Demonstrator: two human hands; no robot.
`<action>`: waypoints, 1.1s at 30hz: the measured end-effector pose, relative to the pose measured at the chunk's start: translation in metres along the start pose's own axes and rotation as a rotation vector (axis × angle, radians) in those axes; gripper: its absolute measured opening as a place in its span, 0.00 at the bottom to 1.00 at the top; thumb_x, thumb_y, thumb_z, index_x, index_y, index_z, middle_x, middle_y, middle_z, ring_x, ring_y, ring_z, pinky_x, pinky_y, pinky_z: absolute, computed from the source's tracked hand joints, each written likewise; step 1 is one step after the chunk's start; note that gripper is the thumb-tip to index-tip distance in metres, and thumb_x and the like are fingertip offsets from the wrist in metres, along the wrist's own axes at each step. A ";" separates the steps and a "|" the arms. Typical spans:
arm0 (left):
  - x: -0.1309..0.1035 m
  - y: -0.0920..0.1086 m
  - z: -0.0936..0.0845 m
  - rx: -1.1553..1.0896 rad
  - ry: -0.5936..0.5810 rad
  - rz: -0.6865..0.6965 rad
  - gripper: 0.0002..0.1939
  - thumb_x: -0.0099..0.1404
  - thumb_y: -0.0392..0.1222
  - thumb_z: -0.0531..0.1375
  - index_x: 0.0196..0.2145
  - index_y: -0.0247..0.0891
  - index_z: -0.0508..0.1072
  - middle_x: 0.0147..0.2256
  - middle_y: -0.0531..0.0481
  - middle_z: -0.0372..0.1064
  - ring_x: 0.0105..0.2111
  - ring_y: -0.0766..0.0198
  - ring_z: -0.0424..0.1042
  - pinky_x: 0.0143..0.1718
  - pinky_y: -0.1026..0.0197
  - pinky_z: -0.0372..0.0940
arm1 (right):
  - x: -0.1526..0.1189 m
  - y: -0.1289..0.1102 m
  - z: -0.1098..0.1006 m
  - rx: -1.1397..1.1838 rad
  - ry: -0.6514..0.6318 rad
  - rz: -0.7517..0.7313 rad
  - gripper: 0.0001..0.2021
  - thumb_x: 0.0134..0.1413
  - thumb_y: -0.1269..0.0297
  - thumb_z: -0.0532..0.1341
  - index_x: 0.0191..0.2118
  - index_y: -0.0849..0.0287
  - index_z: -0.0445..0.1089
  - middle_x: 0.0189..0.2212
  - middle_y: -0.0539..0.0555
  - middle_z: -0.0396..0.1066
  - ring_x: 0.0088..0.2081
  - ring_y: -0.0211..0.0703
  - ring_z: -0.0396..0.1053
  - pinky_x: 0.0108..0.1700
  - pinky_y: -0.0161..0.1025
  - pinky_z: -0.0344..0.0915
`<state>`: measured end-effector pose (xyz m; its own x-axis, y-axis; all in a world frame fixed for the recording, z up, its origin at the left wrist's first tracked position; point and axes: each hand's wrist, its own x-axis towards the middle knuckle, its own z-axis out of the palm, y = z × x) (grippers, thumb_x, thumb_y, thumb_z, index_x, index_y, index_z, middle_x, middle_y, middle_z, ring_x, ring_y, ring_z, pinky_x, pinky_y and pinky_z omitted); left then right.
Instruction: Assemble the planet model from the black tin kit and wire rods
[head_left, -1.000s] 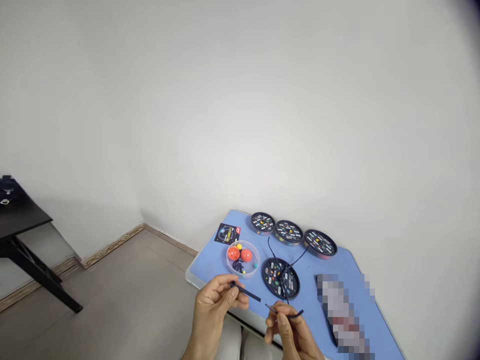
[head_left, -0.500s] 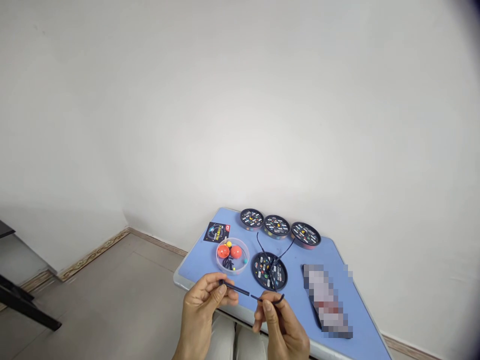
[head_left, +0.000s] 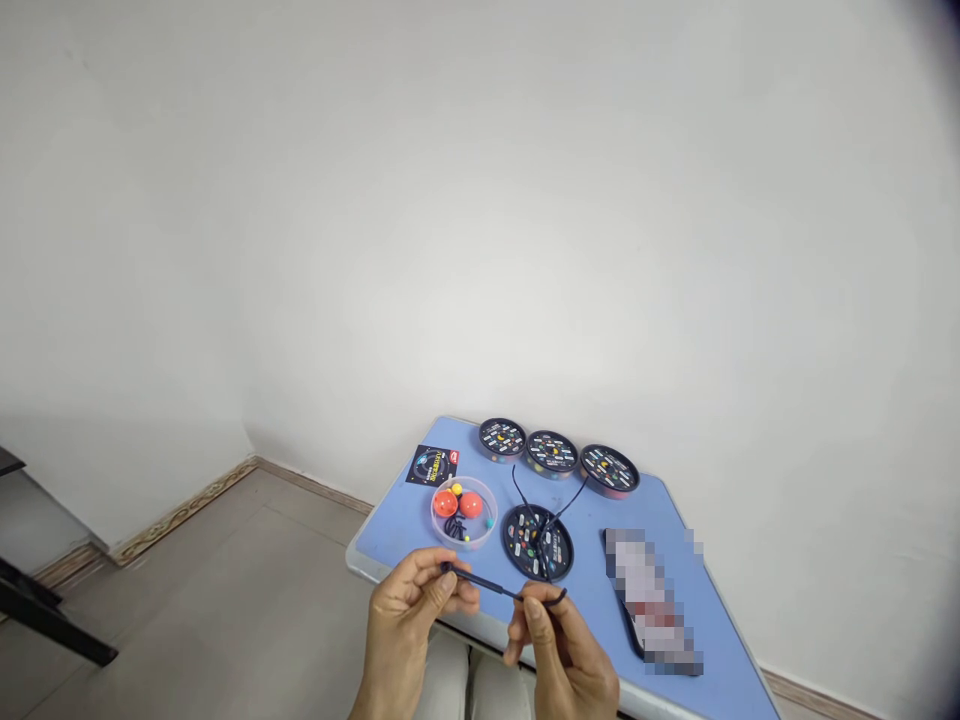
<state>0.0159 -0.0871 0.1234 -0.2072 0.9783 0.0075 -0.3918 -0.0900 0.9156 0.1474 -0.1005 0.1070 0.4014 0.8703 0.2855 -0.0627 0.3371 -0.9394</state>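
Observation:
Between thumb and fingers, my left hand [head_left: 412,615] pinches a straight black rod [head_left: 480,581]. My right hand [head_left: 559,640] pinches a thinner, curved black rod [head_left: 556,598] whose tip meets the end of the straight one, so the two form one line. Both hands are over the table's near edge. Just beyond them lies a round black disc [head_left: 517,550] printed with planets, with thin black curved arms [head_left: 564,508] rising from its middle. A clear round tub [head_left: 482,528] beyond my left hand holds orange half-shells [head_left: 471,505], small yellow and teal balls and black pieces.
Three round tubs with black printed lids [head_left: 553,452] stand in a row at the back of the blue table [head_left: 585,600]. A black printed card [head_left: 433,464] lies at the back left. A phone-like object, blurred out [head_left: 651,605], lies at the right.
The gap between the two black rods has closed; the curved rod's tip now meets the straight rod's end. My hands have otherwise barely moved.

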 end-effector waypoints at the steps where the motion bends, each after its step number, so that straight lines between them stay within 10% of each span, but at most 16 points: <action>1: 0.000 -0.001 0.000 0.006 0.001 0.004 0.16 0.54 0.49 0.69 0.35 0.35 0.77 0.30 0.46 0.77 0.28 0.58 0.76 0.33 0.56 0.74 | 0.000 -0.001 0.000 0.002 0.007 0.010 0.14 0.55 0.52 0.62 0.30 0.58 0.74 0.17 0.46 0.68 0.16 0.35 0.65 0.22 0.32 0.62; 33: 0.001 0.001 0.001 0.082 -0.011 0.088 0.15 0.56 0.51 0.68 0.34 0.36 0.77 0.27 0.46 0.77 0.27 0.57 0.77 0.35 0.57 0.73 | 0.013 -0.030 -0.008 0.084 0.146 0.084 0.15 0.49 0.51 0.67 0.28 0.60 0.73 0.15 0.47 0.68 0.15 0.37 0.64 0.21 0.35 0.65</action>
<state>0.0165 -0.0860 0.1250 -0.2274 0.9693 0.0936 -0.2976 -0.1607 0.9411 0.1616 -0.1023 0.1371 0.5197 0.8372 0.1705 -0.1756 0.3000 -0.9377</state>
